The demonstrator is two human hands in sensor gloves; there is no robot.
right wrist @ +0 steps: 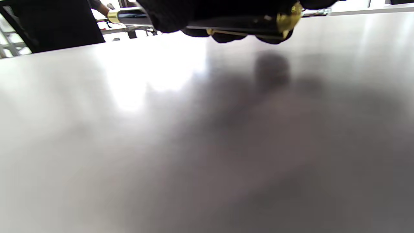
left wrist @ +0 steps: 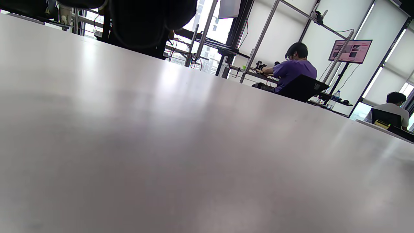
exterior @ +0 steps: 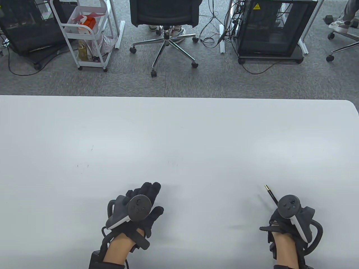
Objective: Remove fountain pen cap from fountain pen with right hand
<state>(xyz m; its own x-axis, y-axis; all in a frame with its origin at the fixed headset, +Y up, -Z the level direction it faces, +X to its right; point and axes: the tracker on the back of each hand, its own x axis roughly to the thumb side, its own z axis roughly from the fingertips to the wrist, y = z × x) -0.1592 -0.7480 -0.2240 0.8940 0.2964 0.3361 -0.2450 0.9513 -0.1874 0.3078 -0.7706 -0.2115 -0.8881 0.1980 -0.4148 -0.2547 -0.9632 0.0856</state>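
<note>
Right hand (exterior: 289, 221) near desk's (exterior: 179, 134) near-right edge, fingers (right wrist: 194, 16) wrapped around black fountain pen (exterior: 271, 194); gold-tipped end juts away from the person. Cap cannot be told apart. Left hand (exterior: 134, 208) lies flat on desk, fingers extended together.

The table view is bright and evenly lit from above, sharp across the white table (exterior: 179, 134), with only soft, faint shadows beside the left hand (exterior: 140, 207) and right hand (exterior: 289, 221) and straight lines bowing slightly toward the edges. In the left wrist view, daylight from the windows (left wrist: 381, 71) behind washes the tabletop (left wrist: 161, 145) with pale sheen, the near surface soft and out of focus. The right wrist view is dimmer and blurrier: a white glare patch (right wrist: 155, 71) burns on the table, a dark smudged shadow (right wrist: 271, 71) lies under the fingers (right wrist: 220, 13), and the pen (right wrist: 239, 24) at the top edge is unsharp.
</note>
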